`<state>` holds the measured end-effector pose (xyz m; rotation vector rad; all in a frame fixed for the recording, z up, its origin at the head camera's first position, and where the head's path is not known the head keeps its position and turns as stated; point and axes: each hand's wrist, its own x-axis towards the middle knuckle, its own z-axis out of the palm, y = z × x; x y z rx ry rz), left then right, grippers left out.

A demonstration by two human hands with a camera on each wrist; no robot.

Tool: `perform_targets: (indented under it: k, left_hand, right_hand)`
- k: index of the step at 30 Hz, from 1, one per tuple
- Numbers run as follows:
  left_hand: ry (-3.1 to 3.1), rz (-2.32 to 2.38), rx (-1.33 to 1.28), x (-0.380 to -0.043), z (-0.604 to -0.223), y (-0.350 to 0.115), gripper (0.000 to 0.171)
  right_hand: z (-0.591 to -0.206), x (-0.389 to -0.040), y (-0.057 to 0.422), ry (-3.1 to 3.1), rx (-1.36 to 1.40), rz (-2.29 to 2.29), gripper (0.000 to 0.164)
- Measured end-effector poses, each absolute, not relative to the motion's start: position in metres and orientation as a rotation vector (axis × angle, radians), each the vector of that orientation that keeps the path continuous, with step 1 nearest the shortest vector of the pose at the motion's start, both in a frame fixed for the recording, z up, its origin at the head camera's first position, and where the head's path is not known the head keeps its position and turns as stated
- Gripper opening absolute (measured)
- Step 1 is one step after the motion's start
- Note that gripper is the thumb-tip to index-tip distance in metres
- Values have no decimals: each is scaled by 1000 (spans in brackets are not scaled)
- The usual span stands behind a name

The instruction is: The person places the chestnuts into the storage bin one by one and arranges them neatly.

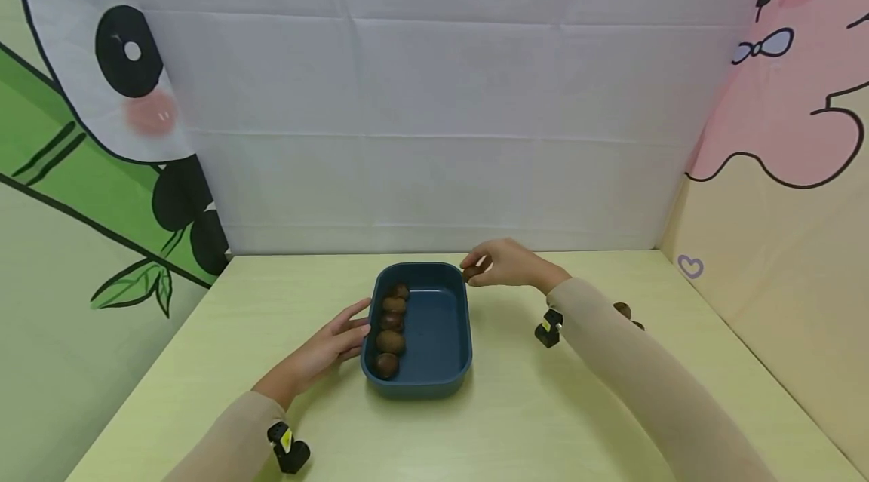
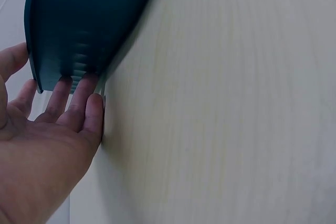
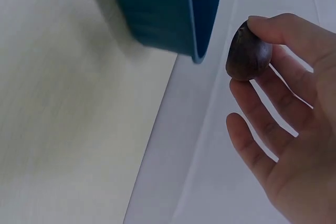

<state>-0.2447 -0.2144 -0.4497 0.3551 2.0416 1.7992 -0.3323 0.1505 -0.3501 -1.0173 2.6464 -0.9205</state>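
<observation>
A deep blue rectangular box [image 1: 437, 331] stands on the table with a column of several brown chestnuts [image 1: 390, 342] along its inner left side. Between thumb and fingers, my right hand [image 1: 509, 263] pinches another chestnut [image 3: 248, 53], dark and glossy, just beyond the box's far right corner and above the table. My left hand [image 1: 329, 342] rests its fingertips against the box's outer left wall. The left wrist view shows those fingers [image 2: 79, 100] spread and nearly straight on the wall, with the box's inside hidden there.
More chestnuts [image 1: 621, 309] lie on the table to the right, partly hidden behind my right forearm. A white cloth [image 1: 441, 188] hangs at the table's back edge. Painted walls rise on the left and right sides.
</observation>
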Motion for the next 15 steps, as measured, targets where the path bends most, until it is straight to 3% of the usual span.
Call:
perform_targets:
  k: [15]
  left_hand:
    - [2050,1802,355,-246,-452,-214,67]
  right_hand:
    - [-361,-348,68,2570,-949,-1110,33]
